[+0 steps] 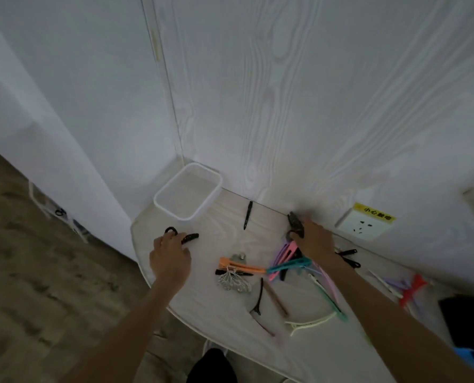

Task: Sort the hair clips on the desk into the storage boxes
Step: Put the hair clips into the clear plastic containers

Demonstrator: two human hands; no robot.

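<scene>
A white storage box (187, 192) stands at the far left corner of the pale wood-grain desk (219, 308), against the wall. On the far right, a wall socket (364, 225) carries a yellow warning label. A slim black clip (248, 214) lies alone between box and right hand. In the middle lies a jumble — an orange clip (241, 267), a teal clip (289, 265), pink clips (282, 254), a silver wire piece (234, 281). The left hand (170, 257) curls its fingers on a black clip (181, 235) near the box; the right hand (314, 239) grips a dark claw clip (295, 223) by the wall.
</scene>
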